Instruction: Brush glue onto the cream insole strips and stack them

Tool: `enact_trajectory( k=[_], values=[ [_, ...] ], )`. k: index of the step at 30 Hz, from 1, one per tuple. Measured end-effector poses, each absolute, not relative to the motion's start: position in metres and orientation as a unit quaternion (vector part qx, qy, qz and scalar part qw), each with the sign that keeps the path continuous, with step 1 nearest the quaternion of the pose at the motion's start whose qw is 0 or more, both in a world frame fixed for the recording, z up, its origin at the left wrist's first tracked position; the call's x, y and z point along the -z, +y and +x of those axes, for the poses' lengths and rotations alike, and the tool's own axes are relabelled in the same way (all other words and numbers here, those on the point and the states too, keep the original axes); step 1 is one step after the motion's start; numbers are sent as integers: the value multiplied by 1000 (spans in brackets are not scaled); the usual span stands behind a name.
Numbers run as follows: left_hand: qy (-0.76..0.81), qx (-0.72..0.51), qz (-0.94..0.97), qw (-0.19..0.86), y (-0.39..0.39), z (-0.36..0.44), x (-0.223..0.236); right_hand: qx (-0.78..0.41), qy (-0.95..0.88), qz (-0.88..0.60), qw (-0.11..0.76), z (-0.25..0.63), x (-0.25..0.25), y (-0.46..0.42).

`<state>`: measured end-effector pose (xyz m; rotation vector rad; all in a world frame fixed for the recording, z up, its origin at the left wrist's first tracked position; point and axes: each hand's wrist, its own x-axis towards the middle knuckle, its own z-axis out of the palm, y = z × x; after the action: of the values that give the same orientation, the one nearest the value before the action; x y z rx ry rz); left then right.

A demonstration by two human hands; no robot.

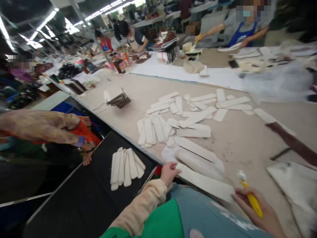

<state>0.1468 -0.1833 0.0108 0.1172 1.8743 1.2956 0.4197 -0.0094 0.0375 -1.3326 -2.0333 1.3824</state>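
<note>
A long pale strip (205, 181) spans my two hands near the table's front edge. My left hand (169, 173) pinches its left end between thumb and fingers. At the strip's other end, my right hand (259, 206) grips a yellow-handled brush (254, 204), its white-coated bristles pointing up and away, while the fingertips also hold the strip's edge. Just beyond lies another pale strip (195, 148) on a whitish sheet, partly covering it. Piles of similar strips (150, 130) are spread further off on the table.
On the left, a black board (74, 195) carries a fanned stack of strips (126, 167); another person's hand (87, 155) touches its edge. A dark brown strip (294, 142) and pale sheets (292, 188) lie at right. Brown pieces (119, 100) are stacked on the beige table (146, 87). Co-workers are across.
</note>
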Motion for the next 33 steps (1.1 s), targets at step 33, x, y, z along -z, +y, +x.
enact_trajectory(
  k=[33],
  values=[
    [889, -217, 255, 314, -109, 80, 36, -383, -730, -547, 146, 370, 16, -8]
  ],
)
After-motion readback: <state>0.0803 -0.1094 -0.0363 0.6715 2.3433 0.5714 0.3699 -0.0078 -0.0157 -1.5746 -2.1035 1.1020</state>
